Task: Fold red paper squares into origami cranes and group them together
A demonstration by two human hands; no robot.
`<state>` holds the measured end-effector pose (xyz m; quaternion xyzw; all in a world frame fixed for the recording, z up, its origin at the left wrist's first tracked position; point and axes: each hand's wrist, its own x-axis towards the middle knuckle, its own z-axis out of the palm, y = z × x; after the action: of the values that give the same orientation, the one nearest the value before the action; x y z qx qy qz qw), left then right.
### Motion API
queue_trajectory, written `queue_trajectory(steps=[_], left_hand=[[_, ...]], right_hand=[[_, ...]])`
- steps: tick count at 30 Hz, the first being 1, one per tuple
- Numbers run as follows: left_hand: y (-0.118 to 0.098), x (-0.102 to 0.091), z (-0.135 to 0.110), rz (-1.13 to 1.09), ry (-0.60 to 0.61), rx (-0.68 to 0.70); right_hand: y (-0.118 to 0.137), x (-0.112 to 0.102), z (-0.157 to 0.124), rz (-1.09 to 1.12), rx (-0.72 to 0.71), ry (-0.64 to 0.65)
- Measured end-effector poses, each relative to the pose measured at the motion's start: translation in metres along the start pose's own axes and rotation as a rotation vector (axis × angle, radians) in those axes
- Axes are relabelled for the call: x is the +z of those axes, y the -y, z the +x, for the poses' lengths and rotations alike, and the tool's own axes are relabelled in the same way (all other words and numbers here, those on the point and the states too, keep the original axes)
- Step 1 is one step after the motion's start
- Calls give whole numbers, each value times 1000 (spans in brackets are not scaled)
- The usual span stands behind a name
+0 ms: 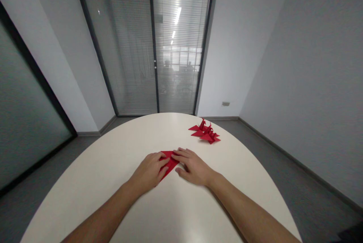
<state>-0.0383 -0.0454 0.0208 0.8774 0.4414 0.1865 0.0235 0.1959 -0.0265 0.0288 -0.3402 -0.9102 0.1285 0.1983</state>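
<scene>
A red sheet of paper (170, 162), folded into a triangle, lies flat on the white round table (119, 167) between my hands. My left hand (149, 172) rests on its left part, fingers curled and pressed onto the paper. My right hand (191, 166) lies flat beside it, fingers stretched out, with the fingertips pressing the paper's upper right edge. Most of the paper's lower corner shows between the two hands.
Several finished red paper cranes (206, 132) sit in a cluster on the table's far right side. Beyond the table are a grey floor, white walls, and a glass door (154, 46) with blinds. A dark object (351, 233) lies at the bottom right on the floor.
</scene>
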Motion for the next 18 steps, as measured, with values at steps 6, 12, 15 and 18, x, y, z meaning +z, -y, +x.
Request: queue_trajectory(steps=[6,12,15,18], left_hand=[[1,3,-5,-3,90,31],[-3,-3,-6,21,95,32],[-2,-3,-7,28,55,47],[1,0,-8,20,27,63]], right_hand=[[-11,4,-6,-44,119,149],[-11,3,-8,-73,125,129],[-13,4,-6,-65,79,41],[-16,5,-4,-55,22,-35]])
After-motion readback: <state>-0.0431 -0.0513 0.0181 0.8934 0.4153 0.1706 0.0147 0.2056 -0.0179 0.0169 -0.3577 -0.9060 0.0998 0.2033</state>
